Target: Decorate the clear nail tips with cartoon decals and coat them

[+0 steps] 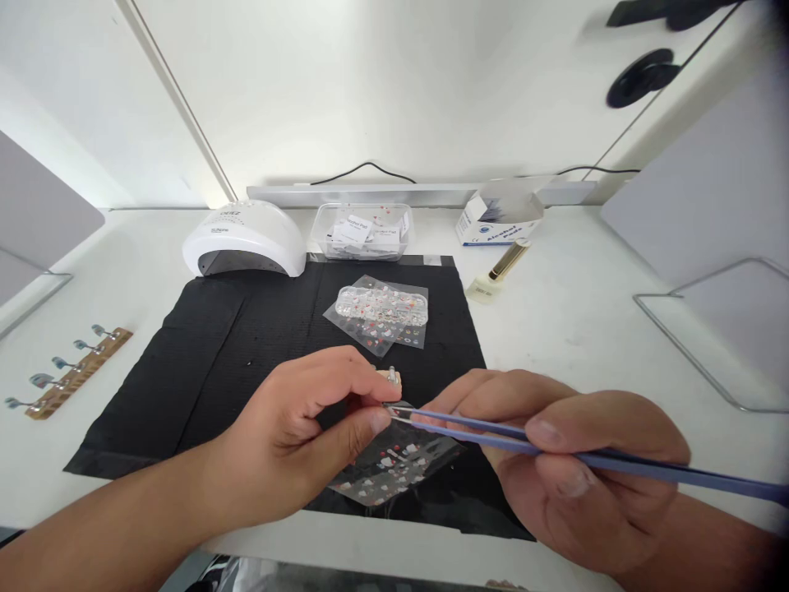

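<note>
Head view: on the tabletop [567, 321], black mat [271, 329] under the work area. Along the back, white lamp [246, 234], clear tub [320, 234] of packets [356, 230], open carton [505, 234]; bottle [486, 288] just in front of carton. At far left, wooden stand [85, 372]. Mid-mat, clear case [382, 307] overlapping sticker sheets [373, 335]. Nearer sheet [394, 469] partly covered by hands. Left hand [296, 415]: finger and thumb nearly together at small pale piece [392, 376]; exact hold hidden, cannot tell. Right hand [567, 518]: pinched around purple tweezers [616, 465], tips beside left thumb.
</note>
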`<action>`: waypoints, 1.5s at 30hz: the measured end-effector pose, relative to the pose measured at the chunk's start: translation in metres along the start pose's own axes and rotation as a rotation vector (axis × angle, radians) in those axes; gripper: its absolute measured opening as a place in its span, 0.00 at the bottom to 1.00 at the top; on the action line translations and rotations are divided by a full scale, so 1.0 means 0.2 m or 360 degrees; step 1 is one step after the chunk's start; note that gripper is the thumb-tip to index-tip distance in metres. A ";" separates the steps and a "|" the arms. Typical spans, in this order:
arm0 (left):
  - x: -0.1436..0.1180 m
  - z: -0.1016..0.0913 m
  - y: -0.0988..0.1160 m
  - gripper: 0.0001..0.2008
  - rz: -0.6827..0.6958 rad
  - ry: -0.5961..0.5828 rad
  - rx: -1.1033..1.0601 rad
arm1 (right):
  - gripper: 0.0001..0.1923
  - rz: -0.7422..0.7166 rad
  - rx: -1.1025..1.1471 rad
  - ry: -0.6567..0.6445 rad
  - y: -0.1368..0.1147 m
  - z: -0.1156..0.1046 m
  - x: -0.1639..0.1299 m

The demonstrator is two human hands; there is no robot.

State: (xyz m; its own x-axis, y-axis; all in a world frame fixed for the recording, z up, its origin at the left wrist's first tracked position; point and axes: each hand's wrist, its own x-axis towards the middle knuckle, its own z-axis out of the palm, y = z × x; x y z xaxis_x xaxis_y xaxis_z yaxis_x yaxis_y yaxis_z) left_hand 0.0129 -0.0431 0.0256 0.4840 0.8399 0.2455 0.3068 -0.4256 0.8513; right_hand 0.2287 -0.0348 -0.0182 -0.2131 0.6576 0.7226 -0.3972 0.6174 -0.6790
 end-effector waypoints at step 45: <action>-0.03 0.01 -0.02 0.08 -0.0290 -0.0153 -0.0427 | 0.14 0.0184 0.0082 -0.0023 -0.03 -0.02 0.02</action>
State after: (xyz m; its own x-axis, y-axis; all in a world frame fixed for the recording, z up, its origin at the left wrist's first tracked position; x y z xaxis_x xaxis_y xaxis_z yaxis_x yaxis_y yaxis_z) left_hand 0.0113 -0.0468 0.0196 0.5199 0.8531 0.0443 0.1748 -0.1570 0.9720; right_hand 0.2347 -0.0342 -0.0128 -0.2730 0.7163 0.6422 -0.4144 0.5149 -0.7504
